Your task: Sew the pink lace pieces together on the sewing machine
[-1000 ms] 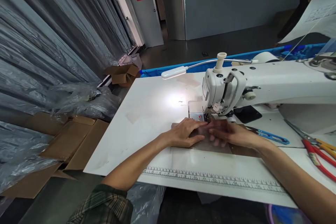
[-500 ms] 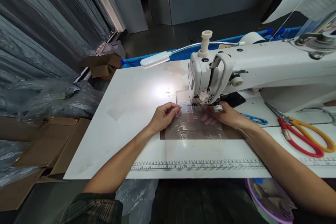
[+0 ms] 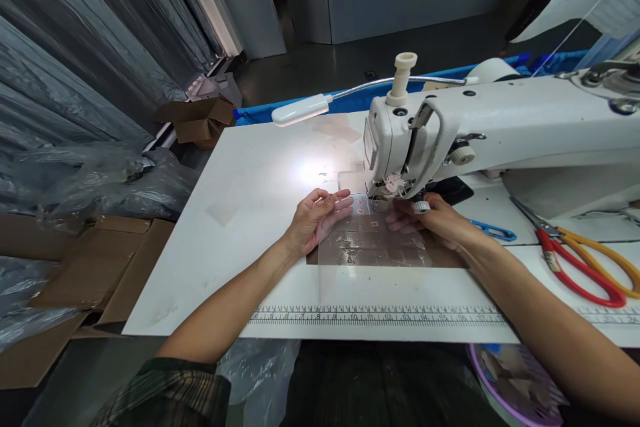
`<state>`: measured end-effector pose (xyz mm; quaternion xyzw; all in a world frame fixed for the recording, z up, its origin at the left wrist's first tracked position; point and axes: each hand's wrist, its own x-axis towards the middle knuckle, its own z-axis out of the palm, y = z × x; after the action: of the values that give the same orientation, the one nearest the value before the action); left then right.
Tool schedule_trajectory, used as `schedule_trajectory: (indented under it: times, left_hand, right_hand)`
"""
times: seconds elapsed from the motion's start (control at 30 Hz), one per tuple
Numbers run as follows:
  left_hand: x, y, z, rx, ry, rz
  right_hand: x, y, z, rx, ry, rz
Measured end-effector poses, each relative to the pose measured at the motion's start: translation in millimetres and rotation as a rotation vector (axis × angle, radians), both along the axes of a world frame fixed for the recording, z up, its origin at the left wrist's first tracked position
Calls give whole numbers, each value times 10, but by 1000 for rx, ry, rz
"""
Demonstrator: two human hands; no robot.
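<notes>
A clear plastic sheet [image 3: 373,243] with small red marks lies under the needle end of a white sewing machine [image 3: 385,140], partly over a brown board [image 3: 447,258]. At the sheet's left edge is my left hand [image 3: 320,217], open, with its fingers stretched out and partly behind the plastic. My right hand [image 3: 430,219] grips the sheet beside the presser foot, its fingers showing through the plastic from below. Its thumb is hidden by the machine head and a small knob [image 3: 420,207].
Red and orange-handled scissors [image 3: 583,253] and a blue tool [image 3: 493,231] lie to the right. A ruler strip [image 3: 375,315] runs along the table's front edge. A lamp [image 3: 303,110] hangs over the white table [image 3: 240,213]. Cardboard boxes [image 3: 95,273] stand left; a purple-rimmed basket [image 3: 500,397] is below right.
My left hand has gone from a pinch at the sheet's edge to spread fingers reaching behind the plastic. My right hand stays by the presser foot. The view has shifted slightly.
</notes>
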<state>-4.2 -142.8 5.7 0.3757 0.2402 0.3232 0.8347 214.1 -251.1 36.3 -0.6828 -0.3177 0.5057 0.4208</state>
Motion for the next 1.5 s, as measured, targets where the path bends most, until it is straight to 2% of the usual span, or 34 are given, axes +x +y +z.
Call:
schedule_trajectory:
  times: [0.17, 0.27, 0.33, 0.4, 0.47, 0.5, 0.53, 0.57, 0.63, 0.7, 0.77, 0.87, 0.97, 1.07, 1.17, 1.23, 1.3, 1.4, 1.43, 1.5]
  left_hand:
    - [20, -14, -35, 34, 39, 24]
    - [15, 7, -64, 135, 97, 29]
    - [-15, 43, -49, 366, 218, 28]
    - [-71, 81, 10, 762, 411, 44]
    - [-144, 86, 99, 1168, 572, 65]
    - [-179, 63, 145, 1321, 614, 74]
    - [-208, 20, 184, 1431, 633, 78]
    - [-228, -45, 213, 1511, 637, 79]
    - [-238, -231, 243, 1646, 631, 62]
    - [-217, -458, 256, 1788, 584, 7]
    - [-187, -660, 287, 1874, 450, -66]
    - [-168, -785, 402, 1831, 216, -135]
    - [-200, -677, 536, 1703, 109, -180]
    - [-281, -512, 585, 1608, 113, -301]
    - [-394, -421, 553, 1455, 224, -520]
    - [-470, -362, 532, 1303, 271, -637]
    - [-527, -236, 527, 1188, 299, -693]
    - [-541, 150, 514, 1157, 400, -706]
    - [-517, 325, 496, 1170, 457, -670]
    - [-423, 708, 436, 1203, 587, -411]
  right_hand:
    - [-11, 2, -21, 13, -46, 18]
    - [-35, 10, -14, 14, -104, 19]
    - [-26, 2, -2, 23, -255, 74]
    - [7, -28, 25, 23, -548, 141]
    - [39, -80, 74, -8, -852, 150]
    - [41, -114, 105, -30, -929, 143]
    - [27, -152, 137, -59, -911, 159]
    - [-6, -192, 167, -86, -800, 207]
    - [-129, -268, 208, -127, -416, 348]
    - [-297, -319, 210, -140, -113, 429]
    - [-459, -337, 180, -97, -22, 458]
    - [-630, -325, 159, -9, -26, 493]
    - [-740, -321, 252, 32, -26, 641]
    - [-785, -361, 386, -22, 7, 932]
    - [-687, -428, 406, -125, 181, 1051]
    - [-543, -437, 345, -175, 253, 1031]
    - [-379, -387, 265, -172, 226, 961]
    - [-176, -212, 165, -122, 87, 758]
    - [-129, -146, 139, -119, 43, 696]
    - [-59, -35, 86, -130, -18, 642]
